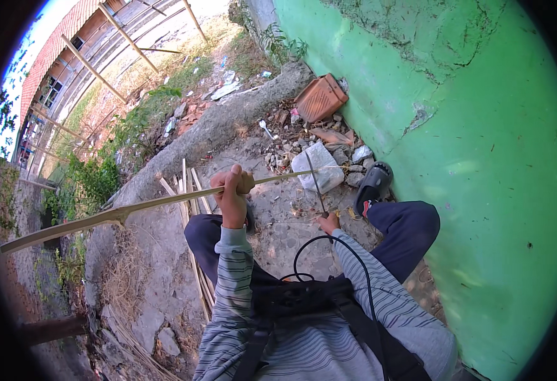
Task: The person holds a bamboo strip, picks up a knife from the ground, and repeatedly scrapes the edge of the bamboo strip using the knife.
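My left hand point(233, 190) is closed round a long bamboo strip point(88, 222). The strip's broad end reaches far out to the left, and its thin end runs right, over a pale, whitish block point(330, 176) on the ground. A knife point(317, 190) with a long, narrow dark blade is gripped in my right hand point(330, 223). Its blade points away from me and crosses the strip's thin end above the block; I cannot tell whether the two touch. Several more bamboo strips point(196, 254) lie on the ground beside my left leg.
A green wall point(488, 159) with cracked plaster rises close on the right. Rubble point(285, 143) and a reddish-brown plastic container point(321, 98) lie ahead. A low, rough concrete ridge point(189, 143) curves along the left. A black cable point(361, 260) loops over my right forearm.
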The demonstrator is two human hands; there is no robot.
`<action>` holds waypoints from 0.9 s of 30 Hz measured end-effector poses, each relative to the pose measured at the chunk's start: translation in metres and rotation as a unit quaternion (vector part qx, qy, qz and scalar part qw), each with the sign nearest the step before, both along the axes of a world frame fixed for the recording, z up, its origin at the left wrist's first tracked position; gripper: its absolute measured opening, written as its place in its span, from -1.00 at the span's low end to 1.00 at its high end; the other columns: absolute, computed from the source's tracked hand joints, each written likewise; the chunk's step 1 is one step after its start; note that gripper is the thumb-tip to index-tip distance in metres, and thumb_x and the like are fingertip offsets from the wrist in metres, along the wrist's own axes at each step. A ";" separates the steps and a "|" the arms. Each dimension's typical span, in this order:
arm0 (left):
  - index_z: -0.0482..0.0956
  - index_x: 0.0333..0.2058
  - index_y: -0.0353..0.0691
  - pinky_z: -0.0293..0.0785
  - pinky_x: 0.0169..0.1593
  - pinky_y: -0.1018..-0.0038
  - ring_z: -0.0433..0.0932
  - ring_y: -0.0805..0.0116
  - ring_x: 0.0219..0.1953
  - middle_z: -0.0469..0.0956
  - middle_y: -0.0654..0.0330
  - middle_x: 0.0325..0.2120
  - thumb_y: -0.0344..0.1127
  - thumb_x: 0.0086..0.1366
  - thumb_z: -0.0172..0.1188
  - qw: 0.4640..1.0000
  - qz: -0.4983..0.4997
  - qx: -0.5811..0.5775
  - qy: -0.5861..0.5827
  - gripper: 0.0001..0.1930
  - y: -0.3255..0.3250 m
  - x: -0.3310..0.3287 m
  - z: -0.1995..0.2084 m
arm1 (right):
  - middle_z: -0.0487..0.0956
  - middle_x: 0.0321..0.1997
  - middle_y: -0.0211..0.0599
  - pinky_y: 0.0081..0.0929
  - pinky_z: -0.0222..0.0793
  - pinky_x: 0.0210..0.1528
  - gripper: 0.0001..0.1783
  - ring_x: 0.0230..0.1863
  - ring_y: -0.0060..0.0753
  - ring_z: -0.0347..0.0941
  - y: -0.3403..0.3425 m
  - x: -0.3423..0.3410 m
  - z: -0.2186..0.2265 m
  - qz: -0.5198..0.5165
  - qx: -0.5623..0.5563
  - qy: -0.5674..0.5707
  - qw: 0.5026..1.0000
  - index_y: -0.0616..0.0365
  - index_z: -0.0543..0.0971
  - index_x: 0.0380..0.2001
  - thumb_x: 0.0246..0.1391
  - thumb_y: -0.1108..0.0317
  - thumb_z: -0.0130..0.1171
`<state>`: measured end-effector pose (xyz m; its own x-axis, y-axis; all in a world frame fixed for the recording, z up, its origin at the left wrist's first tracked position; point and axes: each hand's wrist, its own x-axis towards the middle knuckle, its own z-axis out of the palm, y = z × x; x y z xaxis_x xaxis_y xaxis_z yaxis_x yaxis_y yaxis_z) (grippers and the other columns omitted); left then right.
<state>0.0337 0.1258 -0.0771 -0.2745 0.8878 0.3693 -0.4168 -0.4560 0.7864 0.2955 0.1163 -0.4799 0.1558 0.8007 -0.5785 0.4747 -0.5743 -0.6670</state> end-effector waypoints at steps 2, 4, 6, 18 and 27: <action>0.04 -0.73 -0.14 -0.15 -0.58 0.42 -0.11 0.54 -0.73 -0.02 0.41 -0.77 -0.42 0.44 0.02 0.999 -0.029 0.001 0.013 -0.47 0.001 0.004 0.002 | 0.60 -0.54 -0.26 -0.39 0.42 -0.50 -0.69 -0.64 -0.40 0.47 0.001 0.032 -0.026 0.002 -0.030 -0.022 0.999 0.19 0.57 -0.55 0.02 0.16 0.34; 0.04 -0.72 -0.14 -0.15 -0.58 0.42 -0.10 0.54 -0.73 -0.02 0.41 -0.77 -0.42 0.44 0.03 1.000 -0.015 0.003 0.011 -0.47 0.000 0.004 0.001 | 0.57 -0.58 -0.30 -0.40 0.39 -0.57 -0.72 -0.70 -0.44 0.41 0.004 0.026 -0.021 0.017 -0.068 -0.035 0.997 0.14 0.54 -0.55 0.05 0.19 0.32; 0.04 -0.72 -0.14 -0.15 -0.58 0.42 -0.10 0.54 -0.73 -0.03 0.41 -0.77 -0.42 0.44 0.03 1.000 -0.002 0.001 0.009 -0.47 -0.004 0.001 -0.001 | 0.48 -0.62 -0.39 -0.41 0.40 -0.53 -0.76 -0.68 -0.46 0.39 0.006 0.016 -0.010 -0.047 -0.187 0.265 0.945 0.17 0.52 -0.42 0.09 0.23 0.29; 0.06 -0.72 -0.13 -0.15 -0.57 0.42 -0.09 0.55 -0.73 -0.04 0.41 -0.76 -0.40 0.46 0.03 1.000 0.012 -0.001 -0.011 -0.47 0.000 -0.004 -0.002 | 0.49 -0.66 -0.36 -0.39 0.40 -0.58 -0.72 -0.68 -0.46 0.44 0.005 -0.015 0.034 0.026 0.135 0.100 0.985 0.20 0.56 -0.54 -0.03 0.20 0.33; 0.06 -0.72 -0.12 -0.16 -0.58 0.41 -0.11 0.54 -0.73 -0.05 0.41 -0.77 -0.40 0.47 0.01 1.000 0.018 0.003 -0.025 -0.47 0.001 -0.009 -0.002 | 0.46 -0.63 -0.33 -0.48 0.16 -0.79 -0.74 -0.74 -0.54 0.33 -0.009 0.041 -0.014 -0.068 -0.151 0.166 0.972 0.29 0.47 -0.46 -0.04 0.33 0.31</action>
